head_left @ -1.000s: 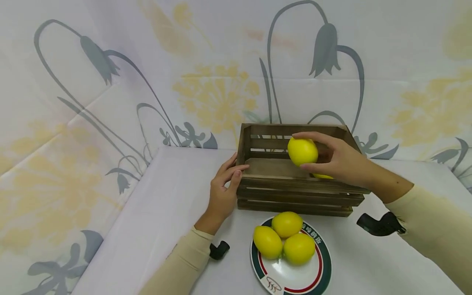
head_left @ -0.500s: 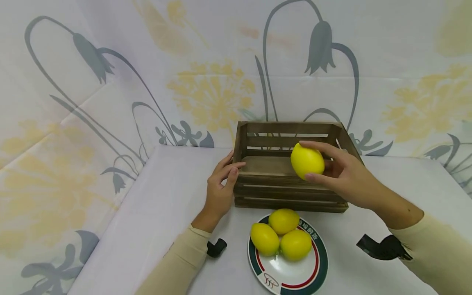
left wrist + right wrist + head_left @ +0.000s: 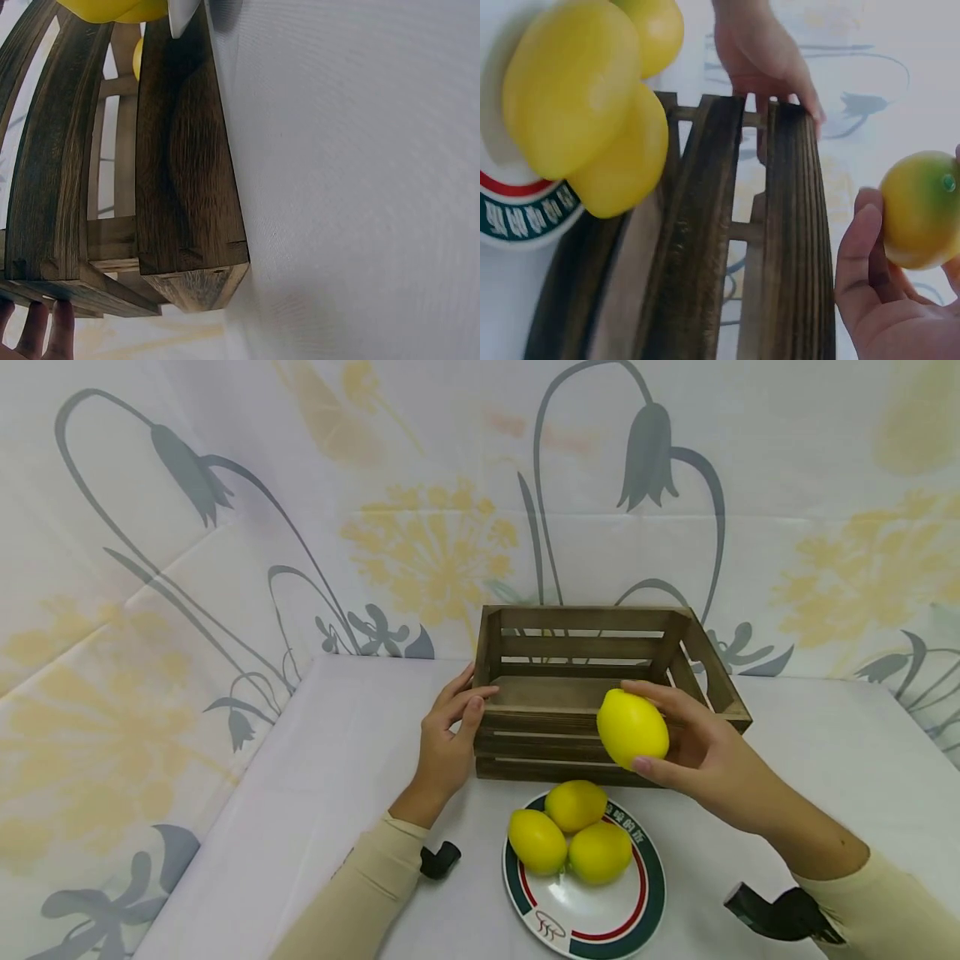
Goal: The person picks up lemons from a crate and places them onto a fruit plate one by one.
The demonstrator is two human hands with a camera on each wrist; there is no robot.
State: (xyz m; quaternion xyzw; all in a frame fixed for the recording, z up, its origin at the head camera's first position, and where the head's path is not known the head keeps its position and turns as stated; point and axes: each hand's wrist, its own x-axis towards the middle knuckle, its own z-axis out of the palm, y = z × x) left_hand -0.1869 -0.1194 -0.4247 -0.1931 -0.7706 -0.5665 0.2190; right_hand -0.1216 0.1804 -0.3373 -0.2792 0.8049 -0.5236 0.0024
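My right hand (image 3: 723, 768) holds a yellow lemon (image 3: 632, 728) between thumb and fingers, in front of the wooden crate's near side. The right wrist view shows a green tinge at that lemon's end (image 3: 939, 187). My left hand (image 3: 446, 752) rests against the left end of the slatted crate (image 3: 540, 747), one finger at the top rim. In the left wrist view its fingertips (image 3: 61, 319) touch the end boards. Three lemons (image 3: 573, 806) sit together on a round plate (image 3: 558, 906) before the crate. Through a slat gap a bit of yellow (image 3: 138, 58) shows.
A white cloth (image 3: 360, 752) covers the table, and a flower-patterned cloth (image 3: 442, 435) hangs behind the crate. Black camera mounts stick out from both sleeves, the left mount (image 3: 441, 860) near the plate and the right mount (image 3: 776, 912) farther right.
My right hand has brought the lemon from over the crate's inside toward me and down, to the front of its near rim. The left hand stays at the crate's left end.
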